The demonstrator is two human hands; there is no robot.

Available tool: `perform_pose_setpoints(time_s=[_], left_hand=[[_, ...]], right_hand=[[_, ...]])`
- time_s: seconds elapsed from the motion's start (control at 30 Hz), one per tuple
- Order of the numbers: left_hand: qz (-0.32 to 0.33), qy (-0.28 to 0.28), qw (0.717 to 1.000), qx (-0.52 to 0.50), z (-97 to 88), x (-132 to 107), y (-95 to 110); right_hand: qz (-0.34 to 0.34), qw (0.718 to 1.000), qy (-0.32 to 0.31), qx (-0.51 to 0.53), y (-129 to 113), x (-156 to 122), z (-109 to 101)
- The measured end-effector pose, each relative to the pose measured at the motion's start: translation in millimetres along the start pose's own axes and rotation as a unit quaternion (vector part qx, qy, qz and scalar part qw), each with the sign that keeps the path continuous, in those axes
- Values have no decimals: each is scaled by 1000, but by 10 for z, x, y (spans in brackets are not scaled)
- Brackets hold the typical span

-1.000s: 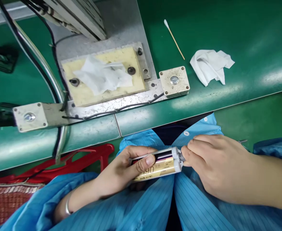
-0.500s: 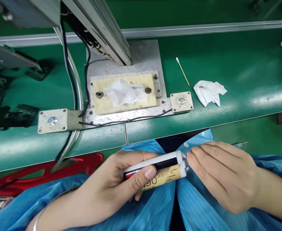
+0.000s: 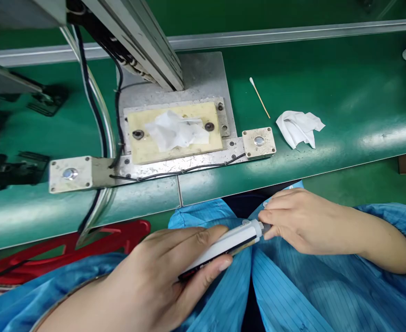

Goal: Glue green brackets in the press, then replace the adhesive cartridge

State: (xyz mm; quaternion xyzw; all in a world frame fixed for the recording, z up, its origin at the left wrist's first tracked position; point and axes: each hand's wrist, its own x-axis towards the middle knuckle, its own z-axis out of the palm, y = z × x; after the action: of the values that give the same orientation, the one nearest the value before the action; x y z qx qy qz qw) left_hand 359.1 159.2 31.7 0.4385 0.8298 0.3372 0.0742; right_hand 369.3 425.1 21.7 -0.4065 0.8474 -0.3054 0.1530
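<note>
My left hand [image 3: 168, 272] is closed around the white barrel of an adhesive cartridge [image 3: 223, 244], which has a black and gold label mostly under the fingers. The cartridge lies slanted over my lap, its outlet end up and to the right. My right hand [image 3: 293, 219] pinches a small grey cap-like end piece [image 3: 265, 228] at that outlet. Fingers cover most of this piece, so its exact shape is hidden.
On the bench, a fixture with a cream pad [image 3: 144, 154] bears a crumpled white wipe [image 3: 177, 131]. Button boxes [image 3: 258, 142] flank it, and a metal column [image 3: 144, 41] rises behind. A cotton swab [image 3: 259, 97] and another wipe [image 3: 298, 128] lie to the right. A red stool [image 3: 127, 233] stands lower left.
My left hand has rolled over, turning the cartridge's printed label away. My right hand has turned at the outlet and shifted up slightly. A clear, thin-tipped piece beyond its knuckles no longer shows. The view has shifted slightly.
</note>
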Motion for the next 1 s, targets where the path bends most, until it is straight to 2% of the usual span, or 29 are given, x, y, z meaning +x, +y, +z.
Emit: perform_pose_setpoints(time_s=[0.03, 0.1, 0.17, 0.2, 0.3, 0.47, 0.63, 0.73, 0.77, 0.8, 0.87, 0.93, 1.0], left_hand=[[-11, 11, 1000, 1, -11, -2, 3], [-54, 31, 998, -32, -42, 24, 15], [-105, 32, 988, -104, -73, 79, 29], [-125, 22, 982, -144, -84, 109, 35], [-152, -3, 961, -230, -92, 169, 49], [-182, -28, 951, -247, -51, 156, 75], [-217, -7, 932, -289, 27, 122, 52], [-212, -63, 938, -266, -15, 81, 37], [-205, -57, 948, -237, -51, 60, 38], [-200, -32, 957, -209, -94, 36, 43], [-187, 57, 961, -195, -184, -5, 53], [-173, 160, 940, -246, -246, -21, 54], [-152, 271, 900, -304, -251, 0, 43]], right_hand=[[2, 1000, 17, 0, 8, 6, -5], [-1, 995, 94, -39, 0, 2, -12], [-10, 983, 163, -89, -31, -24, -10], [-15, 980, 173, -102, -48, -43, -4], [-26, 985, 139, -100, -88, -98, 28], [-35, 985, 124, -113, -119, -107, 102], [-33, 986, 119, -108, -116, -65, 171], [-3, 990, 118, -71, -156, -59, 182], [11, 989, 132, -72, -177, -57, 172], [22, 985, 153, -80, -195, -51, 155], [26, 974, 205, -93, -214, -6, 103], [11, 961, 266, -76, -215, 113, 50], [-9, 944, 329, -26, -227, 322, 40]])
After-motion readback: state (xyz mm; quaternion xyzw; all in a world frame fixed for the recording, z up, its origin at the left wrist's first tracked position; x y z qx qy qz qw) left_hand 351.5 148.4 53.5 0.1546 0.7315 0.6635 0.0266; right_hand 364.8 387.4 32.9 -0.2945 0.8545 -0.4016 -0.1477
